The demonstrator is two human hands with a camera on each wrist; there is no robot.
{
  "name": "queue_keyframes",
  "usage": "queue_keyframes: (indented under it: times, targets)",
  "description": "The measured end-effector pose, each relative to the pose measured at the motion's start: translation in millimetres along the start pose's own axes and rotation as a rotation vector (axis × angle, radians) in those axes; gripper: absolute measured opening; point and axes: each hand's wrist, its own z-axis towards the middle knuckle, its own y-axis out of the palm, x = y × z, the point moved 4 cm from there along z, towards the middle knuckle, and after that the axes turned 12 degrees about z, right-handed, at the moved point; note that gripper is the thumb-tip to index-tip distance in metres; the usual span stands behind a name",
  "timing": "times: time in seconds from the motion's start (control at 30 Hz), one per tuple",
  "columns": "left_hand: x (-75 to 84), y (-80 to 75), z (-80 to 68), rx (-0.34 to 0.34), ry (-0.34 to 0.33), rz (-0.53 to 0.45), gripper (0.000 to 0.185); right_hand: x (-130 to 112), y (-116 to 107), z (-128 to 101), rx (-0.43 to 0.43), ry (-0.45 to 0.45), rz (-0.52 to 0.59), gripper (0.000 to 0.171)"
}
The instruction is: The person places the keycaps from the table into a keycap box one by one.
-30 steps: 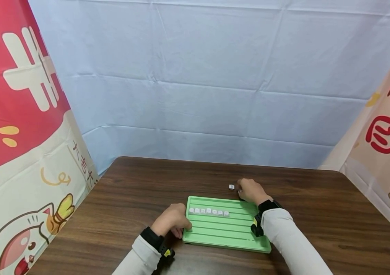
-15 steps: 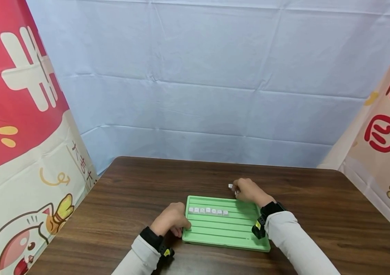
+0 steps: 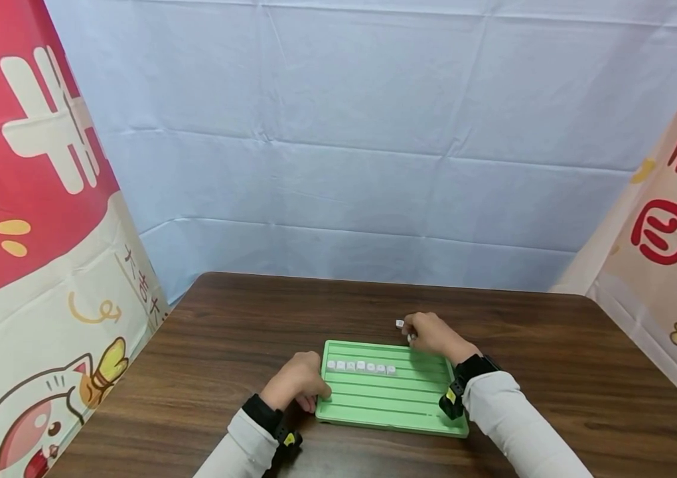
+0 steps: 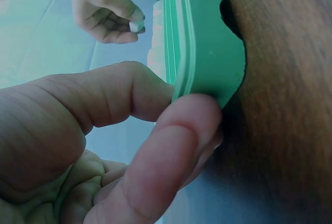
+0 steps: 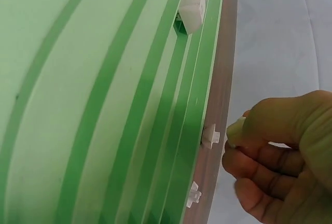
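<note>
- On the dark wooden table (image 3: 243,332), a green grooved board (image 3: 398,405) lay flat near the person's edge, at about 6 o'clock of the tabletop, probably so both hands could reach it without stretching.
- At the board's 9 o'clock edge, the left hand (image 3: 297,384) had its grip clamped on the rim; the left wrist view showed thumb and a finger (image 4: 171,146) pinching the green edge, seemingly to keep the board from sliding.
- At the board's 1 o'clock corner, the right hand (image 3: 431,332) had its grip together on a small white keycap (image 5: 234,129), pinched at the fingertips just off the far rim, where it could be turned before being set down.
- Along one upper groove, a row of white keycaps (image 3: 361,367) sat side by side, the groove holding them in line.
- At about 12 o'clock beyond the board, a loose keycap (image 3: 399,324) rested on the table just beside the right hand.
- Compared with a second earlier, the right hand had shifted slightly toward 9 o'clock, closer to the loose keycap; the left hand, board and row had stayed put.
</note>
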Motion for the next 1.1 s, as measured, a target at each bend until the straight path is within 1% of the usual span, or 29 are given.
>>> queue_keyframes:
  times: [0.17, 0.4, 0.6, 0.7, 0.73, 0.83, 0.93, 0.97, 1.0, 1.1]
  targets:
    - [0.1, 0.4, 0.1, 0.004, 0.004, 0.002, 0.017, 1.1, 0.2, -1.7, 0.010, -0.019, 0.037, 0.021]
    - [0.4, 0.8, 1.3, -0.002, 0.001, 0.009, 0.018, -2.2, 0.3, -9.6, 0.026, -0.051, 0.085, 0.017]
    - [-0.4, 1.1, 2.2, -0.010, -0.006, 0.014, 0.018, 0.9, 2.0, -15.6, 0.031, -0.051, 0.181, 0.019]
    - [-0.5, 0.9, 2.3, -0.010, -0.003, 0.012, 0.018, 1.8, 1.7, -19.6, 0.029, -0.082, 0.230, 0.018]
    - [-0.6, 1.1, 2.3, -0.011, -0.001, 0.012, 0.018, 1.1, 1.4, -21.1, 0.029, -0.111, 0.237, 0.017]
    - [-0.8, 1.4, 2.3, -0.012, 0.001, 0.009, 0.018, 1.8, 0.8, -23.8, 0.034, -0.137, 0.258, 0.017]
    - [-1.1, 1.5, 2.5, -0.010, 0.003, 0.006, 0.018, 4.0, 1.8, -23.2, 0.042, -0.114, 0.256, 0.019]
    - [-1.2, 1.5, 2.6, -0.010, 0.003, 0.004, 0.018, 5.5, 2.5, -22.7, 0.043, -0.086, 0.264, 0.020]
    - [-1.4, 1.5, 2.7, -0.010, 0.004, 0.005, 0.018, 5.9, 3.0, -22.6, 0.042, -0.076, 0.268, 0.020]
    - [-1.9, 1.6, 3.0, -0.012, 0.008, 0.000, 0.019, 7.0, 4.7, -23.0, 0.037, -0.059, 0.289, 0.018]
